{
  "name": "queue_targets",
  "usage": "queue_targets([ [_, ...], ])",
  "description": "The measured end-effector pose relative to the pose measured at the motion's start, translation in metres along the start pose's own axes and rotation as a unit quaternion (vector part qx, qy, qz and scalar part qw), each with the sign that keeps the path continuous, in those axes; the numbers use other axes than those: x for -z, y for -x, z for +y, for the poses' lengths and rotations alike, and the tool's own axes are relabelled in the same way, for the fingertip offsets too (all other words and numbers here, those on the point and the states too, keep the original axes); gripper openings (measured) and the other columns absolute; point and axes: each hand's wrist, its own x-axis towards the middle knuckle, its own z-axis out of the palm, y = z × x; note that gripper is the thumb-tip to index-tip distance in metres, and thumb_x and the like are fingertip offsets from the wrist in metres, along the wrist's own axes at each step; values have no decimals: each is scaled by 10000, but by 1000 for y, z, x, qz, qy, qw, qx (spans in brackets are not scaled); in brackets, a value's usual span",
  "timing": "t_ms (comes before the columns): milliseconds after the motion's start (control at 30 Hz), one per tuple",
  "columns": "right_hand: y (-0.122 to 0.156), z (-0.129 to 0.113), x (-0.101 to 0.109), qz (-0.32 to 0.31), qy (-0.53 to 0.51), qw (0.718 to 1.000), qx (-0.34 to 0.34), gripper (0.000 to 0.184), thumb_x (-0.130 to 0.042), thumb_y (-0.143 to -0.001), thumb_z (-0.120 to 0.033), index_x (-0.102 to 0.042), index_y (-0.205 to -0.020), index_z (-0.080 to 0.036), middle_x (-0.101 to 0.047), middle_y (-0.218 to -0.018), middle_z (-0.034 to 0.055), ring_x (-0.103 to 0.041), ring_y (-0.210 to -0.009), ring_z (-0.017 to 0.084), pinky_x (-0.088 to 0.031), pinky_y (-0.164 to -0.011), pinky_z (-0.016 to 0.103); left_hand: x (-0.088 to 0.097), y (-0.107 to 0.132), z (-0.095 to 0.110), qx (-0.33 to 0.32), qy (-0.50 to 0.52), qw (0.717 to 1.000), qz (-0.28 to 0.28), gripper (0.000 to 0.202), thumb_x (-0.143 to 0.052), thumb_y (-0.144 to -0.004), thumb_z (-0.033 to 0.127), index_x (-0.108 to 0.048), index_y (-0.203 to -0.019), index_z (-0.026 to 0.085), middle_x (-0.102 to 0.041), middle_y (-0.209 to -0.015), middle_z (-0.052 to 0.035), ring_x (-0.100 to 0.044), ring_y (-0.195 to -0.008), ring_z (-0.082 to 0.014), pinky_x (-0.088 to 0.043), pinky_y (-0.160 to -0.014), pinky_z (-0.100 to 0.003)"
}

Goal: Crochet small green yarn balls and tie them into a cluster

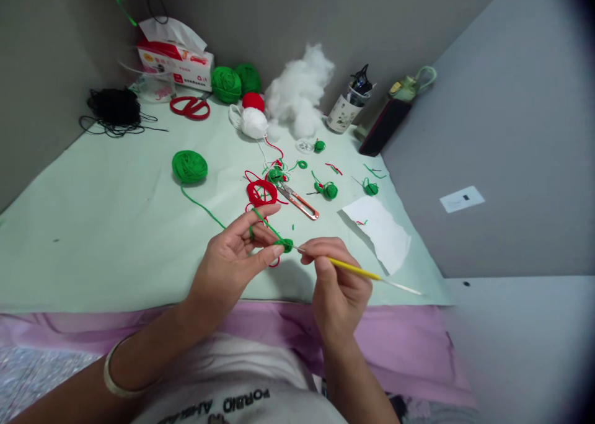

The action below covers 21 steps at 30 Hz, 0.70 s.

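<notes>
Yarn [202,207] runs from a green ball [189,166] on the desk [93,244] to the left hand [230,250]. It goes over the pointing finger and down to a little green piece [287,245]. The left grip pinches this piece at the thumb tip, up above the near part of the desk. The right hand [341,287] has its grip pinching a thin hook [353,268] with a yellow handle, like a pencil. The hook's metal tip is at the green piece.

Just past the left hand lies a loose red bundle [253,194], with small orange snips [300,202] right beside it. A torn white paper [385,232] lies near the right hand, with tiny red and green scraps [361,223] on it.

Farther back sits a big puff of white fluff [300,92], with a white ball [253,123] and a red ball [253,102] next to it. Red scissors [189,108] lie in front of a tissue box [179,67]. A cup of pens [344,111] stands to the right of the fluff.
</notes>
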Motion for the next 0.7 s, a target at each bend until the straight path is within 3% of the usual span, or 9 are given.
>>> queue_targets([
  [200, 5, 4, -4, 1, -30, 998, -48, 208, -563, -988, -156, -745, -949, -247, -655, -804, 13, -621, -768, 165, -511, -676, 313, -3, 0, -6, 42, 39, 997, -42, 512, -825, -789, 214, -690, -1282, 240, -598, -791, 41, -591, -774, -105, -488, -784, -230],
  [267, 9, 4, -1, -21, 35, 999, 0, 232, -567, -983, -126, -746, -1031, -264, -670, -867, 25, -641, -810, 169, -532, -694, 316, -3, 1, -6, 39, 44, 997, -42, 531, -825, -795, 216, -674, -1304, 231, -596, -779, 44, -578, -773, -102, -478, -784, -224],
  [333, 13, 5, 2, -47, 141, 984, 95, 305, -597, -960, -96, -735, -1163, -277, -688, -978, 51, -664, -895, 183, -558, -736, 328, -3, 1, -4, 55, 66, 995, -48, 569, -829, -794, 219, -648, -1334, 229, -594, -780, 48, -564, -764, -95, -468, -773, -215],
  [400, 16, 6, 5, -58, 211, 958, 184, 372, -618, -946, -96, -712, -1246, -296, -693, -1042, 63, -675, -940, 198, -575, -751, 337, -3, 2, -1, 101, 107, 987, -65, 613, -832, -790, 227, -619, -1366, 227, -593, -793, 47, -558, -755, -90, -463, -761, -215],
  [467, 15, 6, 6, -51, 214, 953, 210, 367, -603, -955, -109, -714, -1240, -312, -704, -1026, 59, -683, -922, 203, -583, -732, 345, -2, 2, 3, 163, 142, 973, -83, 633, -833, -787, 245, -608, -1377, 209, -581, -784, 43, -553, -749, -94, -464, -765, -228],
  [567, 8, 3, 8, -36, 139, 979, 143, 297, -560, -979, -130, -737, -1157, -288, -718, -939, 52, -680, -827, 196, -576, -689, 357, 1, 1, 7, 194, 152, 965, -94, 622, -841, -781, 271, -627, -1360, 195, -571, -773, 35, -541, -747, -99, -452, -767, -230],
  [700, -2, -4, 13, -1, -3, 999, 32, 218, -567, -983, -155, -768, -1004, -237, -702, -831, 44, -641, -740, 180, -538, -643, 342, 4, 0, 7, 145, 122, 979, -80, 539, -837, -782, 248, -679, -1296, 210, -562, -767, 31, -531, -744, -104, -425, -738, -226],
])
